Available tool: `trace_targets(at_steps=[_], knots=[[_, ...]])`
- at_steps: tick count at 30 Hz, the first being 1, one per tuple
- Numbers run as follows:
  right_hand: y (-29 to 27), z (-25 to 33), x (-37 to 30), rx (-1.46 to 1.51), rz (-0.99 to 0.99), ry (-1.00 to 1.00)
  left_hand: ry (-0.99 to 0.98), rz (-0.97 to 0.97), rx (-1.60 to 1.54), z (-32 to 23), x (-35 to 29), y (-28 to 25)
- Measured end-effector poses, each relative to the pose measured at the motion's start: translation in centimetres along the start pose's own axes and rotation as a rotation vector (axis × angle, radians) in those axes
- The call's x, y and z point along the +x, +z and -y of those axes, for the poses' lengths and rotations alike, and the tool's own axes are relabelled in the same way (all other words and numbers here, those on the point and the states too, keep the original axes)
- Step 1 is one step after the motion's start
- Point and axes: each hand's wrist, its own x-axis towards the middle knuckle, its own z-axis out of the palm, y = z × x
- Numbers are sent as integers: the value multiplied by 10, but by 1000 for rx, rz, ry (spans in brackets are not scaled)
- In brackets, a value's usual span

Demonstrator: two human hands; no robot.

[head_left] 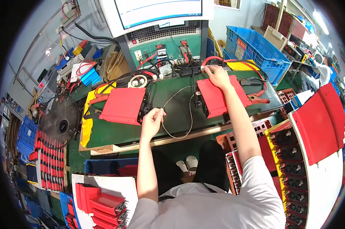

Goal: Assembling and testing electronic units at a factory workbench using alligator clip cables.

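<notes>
Two red metal boxes lie on the green bench: the left red box (123,105) and the right red box (215,100), both with dark fittings along their sides. My left hand (152,121) is beside the left box's right corner, its fingertips pinched on a thin grey cable (190,110) that hangs in a loop over the bench's near edge. Across the right box reaches my right arm. My right hand (218,77) is at its far edge, fingers bent round the end of a thick red cable (211,58); the fingertips are partly hidden.
A monitor (161,11) stands above a test rack behind the green bench (168,99). Red clamps (259,100) and black leads lie beside the boxes. A fan (59,121) stands left. Stacked red boxes (105,204) flank me; blue crates (256,49) and a person (321,72) are at right.
</notes>
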Motion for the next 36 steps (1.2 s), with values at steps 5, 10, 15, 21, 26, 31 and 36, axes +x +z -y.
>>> trace_targets(at_steps=[5,10,15,21,26,31,36], knots=[[8,-4,0,-43,-47,12,-2,-6,-17,3,1,1],[8,-4,-1,-94,-66,20,0,-11,-1,1,1,2],[9,-5,-1,-154,-64,3,16,0,-53,2,1,2],[10,-2,-4,-202,-102,-4,16,2,-16,1,0,1],[12,1,-3,-260,-162,11,11,12,-25,4,0,-2],[12,-6,-5,-370,-29,79,33,0,18,-2,1,1],[13,-3,-1,-372,-10,104,47,-6,-2,-1,1,0]])
